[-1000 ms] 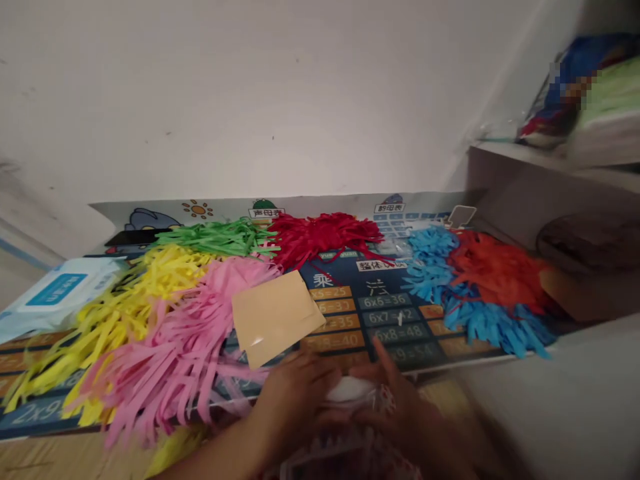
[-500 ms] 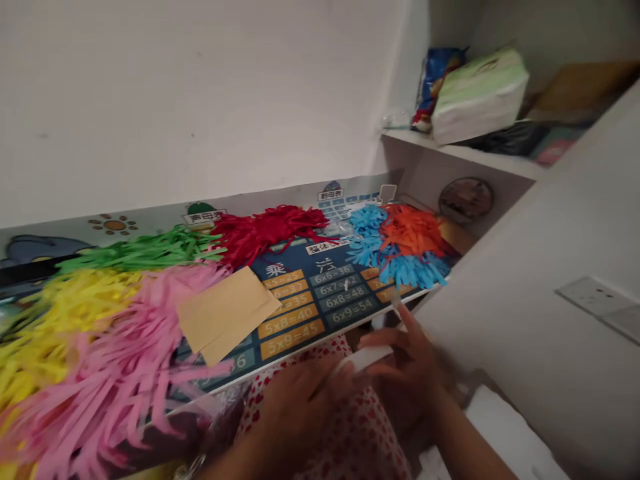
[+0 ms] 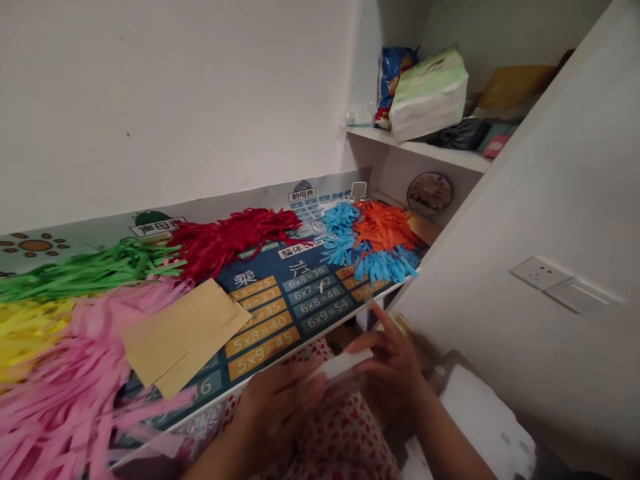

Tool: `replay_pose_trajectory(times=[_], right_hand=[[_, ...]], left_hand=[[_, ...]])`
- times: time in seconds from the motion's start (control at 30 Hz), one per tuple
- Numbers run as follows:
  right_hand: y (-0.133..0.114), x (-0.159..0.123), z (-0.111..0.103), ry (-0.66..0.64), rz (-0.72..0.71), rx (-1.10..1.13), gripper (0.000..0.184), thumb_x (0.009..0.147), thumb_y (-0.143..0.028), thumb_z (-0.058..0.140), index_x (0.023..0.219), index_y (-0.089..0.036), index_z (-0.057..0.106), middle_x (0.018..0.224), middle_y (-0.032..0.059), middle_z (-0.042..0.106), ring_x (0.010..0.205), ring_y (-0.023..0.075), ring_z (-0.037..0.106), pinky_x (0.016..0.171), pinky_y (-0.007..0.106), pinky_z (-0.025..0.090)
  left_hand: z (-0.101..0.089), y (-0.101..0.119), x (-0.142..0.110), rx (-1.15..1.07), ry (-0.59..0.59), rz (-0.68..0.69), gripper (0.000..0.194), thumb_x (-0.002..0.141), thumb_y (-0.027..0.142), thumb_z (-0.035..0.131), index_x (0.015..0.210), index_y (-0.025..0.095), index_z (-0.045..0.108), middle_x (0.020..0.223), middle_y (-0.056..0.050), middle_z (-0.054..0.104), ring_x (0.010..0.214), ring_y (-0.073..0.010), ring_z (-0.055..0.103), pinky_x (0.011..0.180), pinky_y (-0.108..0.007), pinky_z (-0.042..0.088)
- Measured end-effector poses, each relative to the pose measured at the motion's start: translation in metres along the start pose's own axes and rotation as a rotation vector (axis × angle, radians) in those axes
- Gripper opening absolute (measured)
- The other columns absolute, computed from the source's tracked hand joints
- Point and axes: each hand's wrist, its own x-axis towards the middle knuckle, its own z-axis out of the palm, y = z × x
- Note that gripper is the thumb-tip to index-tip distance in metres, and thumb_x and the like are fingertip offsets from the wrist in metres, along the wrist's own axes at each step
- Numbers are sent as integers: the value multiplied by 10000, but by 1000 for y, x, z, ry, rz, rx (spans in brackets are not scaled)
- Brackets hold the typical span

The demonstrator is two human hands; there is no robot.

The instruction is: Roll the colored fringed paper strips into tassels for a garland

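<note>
Both my hands are low in the view, in front of the desk's near edge, over my red-and-white patterned lap [image 3: 345,440]. My left hand [image 3: 280,403] and my right hand [image 3: 393,363] both close on a small flat white object [image 3: 343,365] held between them. My right index finger sticks out toward the desk. A tan paper envelope [image 3: 180,337] lies on the desk mat [image 3: 295,297] just left of my hands, beside the pink paper strips [image 3: 65,393].
Piles of cut paper strips cover the mat: green [image 3: 85,270], yellow [image 3: 25,327], red [image 3: 230,237], blue [image 3: 370,263], orange [image 3: 383,223]. A white cabinet panel [image 3: 525,300] with a wall socket [image 3: 540,272] stands right. A shelf [image 3: 425,150] holds a tissue pack [image 3: 430,93].
The view has swung right, so the paper piles slid left. My hands dropped from the desk edge to my lap with the white object and shifted right.
</note>
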Motion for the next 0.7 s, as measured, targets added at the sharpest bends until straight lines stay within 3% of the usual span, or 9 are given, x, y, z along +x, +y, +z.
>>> replay_pose_trajectory(times=[0.1, 0.17, 0.23, 0.33, 0.43, 0.53, 0.7], right_hand=[[-6, 4, -7, 120, -12, -93, 846, 694, -476, 810, 1415, -312, 399, 912, 33, 724, 856, 226, 680, 803, 384, 533], [-14, 0, -9, 312, -43, -146, 837, 541, -584, 853, 1269, -290, 563, 1075, 76, 671, 1013, 273, 617, 905, 430, 478], [-23, -10, 0, 467, -13, -56, 734, 466, -656, 843, 1075, -283, 671, 1163, 94, 612, 1120, 309, 547, 945, 446, 446], [-26, -25, 34, 441, 105, 197, 402, 590, -623, 801, 792, -287, 712, 854, 53, 660, 868, 256, 626, 752, 381, 517], [-18, -28, 73, 442, 327, 510, 262, 589, -445, 857, 634, -242, 698, 593, -10, 608, 556, 142, 544, 552, 254, 463], [-12, -23, 92, 513, 496, 755, 231, 511, -308, 886, 587, -210, 691, 554, -25, 611, 488, 98, 474, 500, 209, 408], [-16, -21, 96, 546, 500, 845, 181, 545, -256, 860, 597, -204, 695, 558, -20, 625, 524, 108, 525, 538, 208, 440]], left_hand=[[-3, 0, 0, 44, -4, 20, 220, 949, 180, 491, 1086, 170, 663, 1071, -101, 735, 958, -153, 706, 811, -204, 566], [-6, 4, 0, 136, -8, 9, 228, 941, 167, 495, 1099, 160, 659, 1088, -105, 729, 987, -166, 698, 852, -228, 561], [-8, 10, -1, 226, -2, -6, 228, 928, 145, 506, 1098, 148, 657, 1093, -111, 726, 1008, -178, 692, 885, -246, 553], [-5, 16, -6, 306, 22, -39, 221, 910, 115, 521, 1079, 128, 662, 1097, -131, 722, 1012, -187, 691, 915, -253, 541], [-2, 19, -12, 313, -13, -68, 235, 888, 99, 556, 1101, 114, 656, 1134, -148, 706, 1046, -199, 678, 947, -265, 529], [-1, 23, -15, 308, -49, -77, 261, 893, 104, 553, 1139, 116, 639, 1139, -148, 705, 1056, -198, 673, 946, -272, 534], [0, 29, -13, 297, -14, -98, 243, 911, 120, 520, 1115, 120, 652, 1109, -145, 714, 1027, -175, 683, 912, -237, 543]])
